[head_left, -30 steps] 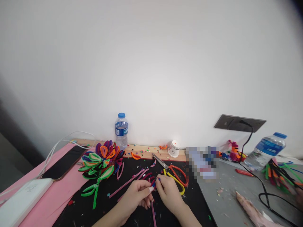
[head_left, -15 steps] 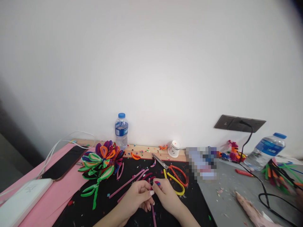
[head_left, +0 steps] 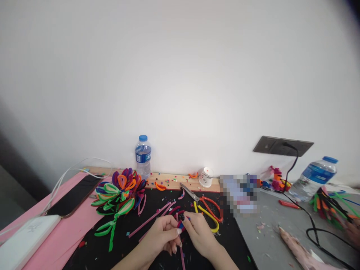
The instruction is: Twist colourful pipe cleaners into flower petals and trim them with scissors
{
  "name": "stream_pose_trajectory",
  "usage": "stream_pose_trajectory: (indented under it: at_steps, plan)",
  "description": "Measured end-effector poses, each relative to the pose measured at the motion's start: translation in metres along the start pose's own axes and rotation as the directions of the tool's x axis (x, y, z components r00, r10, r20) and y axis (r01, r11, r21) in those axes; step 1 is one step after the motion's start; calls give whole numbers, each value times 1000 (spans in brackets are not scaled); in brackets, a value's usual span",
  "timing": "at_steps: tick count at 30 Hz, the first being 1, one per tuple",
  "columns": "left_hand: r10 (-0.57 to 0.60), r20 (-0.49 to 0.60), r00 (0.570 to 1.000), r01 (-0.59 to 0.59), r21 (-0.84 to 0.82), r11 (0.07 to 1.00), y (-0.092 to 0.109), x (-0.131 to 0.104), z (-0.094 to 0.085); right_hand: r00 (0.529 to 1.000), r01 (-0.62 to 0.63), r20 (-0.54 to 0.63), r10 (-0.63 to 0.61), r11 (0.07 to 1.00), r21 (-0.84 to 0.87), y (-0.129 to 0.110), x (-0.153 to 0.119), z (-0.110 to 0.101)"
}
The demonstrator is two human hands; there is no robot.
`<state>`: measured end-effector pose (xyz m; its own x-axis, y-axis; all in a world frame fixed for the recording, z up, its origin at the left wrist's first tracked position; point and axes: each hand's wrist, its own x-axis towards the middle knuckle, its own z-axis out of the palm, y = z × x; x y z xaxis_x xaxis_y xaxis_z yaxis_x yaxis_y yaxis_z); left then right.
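Over the black mat (head_left: 90, 251), my left hand (head_left: 164, 234) and my right hand (head_left: 198, 232) meet with fingers pinched. Between their fingertips is a small bent pipe cleaner piece (head_left: 180, 225), red and blue, largely covered by the fingers. A pink pipe cleaner (head_left: 182, 257) runs down below the hands; where it begins is hidden. Further pink pipe cleaners (head_left: 149, 221) lie just left of my left hand. Behind my right hand rest scissors (head_left: 206, 200) with orange and yellow handles, blades partly apart. To the left lies a colourful pipe cleaner flower (head_left: 120, 193) with a green stem.
A water bottle (head_left: 143, 157) and a paper cup (head_left: 206, 177) stand along the wall. A phone (head_left: 74, 195) and a white power bank (head_left: 33, 240) lie on pink paper (head_left: 70, 242). At right are another bottle (head_left: 316, 178), a black cable (head_left: 303, 212) and a co-worker's hand (head_left: 351, 232).
My fingertips have shifted slightly around the bent pipe cleaner piece, and more of its blue and red shows. The whole view has moved slightly; the things on the table lie as before.
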<state>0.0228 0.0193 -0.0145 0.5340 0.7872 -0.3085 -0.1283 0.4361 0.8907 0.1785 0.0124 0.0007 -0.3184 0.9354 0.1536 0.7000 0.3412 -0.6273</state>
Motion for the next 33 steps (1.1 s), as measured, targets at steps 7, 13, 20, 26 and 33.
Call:
stream_pose_trajectory:
  at_steps: [7, 13, 20, 26, 33]
  plan:
    - [-12, -17, 1000, 12, -9, 1000, 2, -1, 2, 1000, -10, -16, 9, 996, -92, 2, 1, 6]
    - [4, -38, 999, -3, 25, 1000, 2, -1, 1, 999, -10, -43, 6, 995, -100, 5, 3, 4]
    - [137, -148, 979, -111, 174, 978, 7, 7, -11, 986, -53, -154, 64, 996, 72, 11, -1, -4]
    - [421, -296, 858, -228, 514, 827, 26, 2, -30, 978, -44, -193, 74, 987, 157, 9, 0, -3]
    - [600, -287, 747, -157, 801, 578, 31, 4, -52, 975, -58, -204, 84, 990, 128, 10, 1, -2]
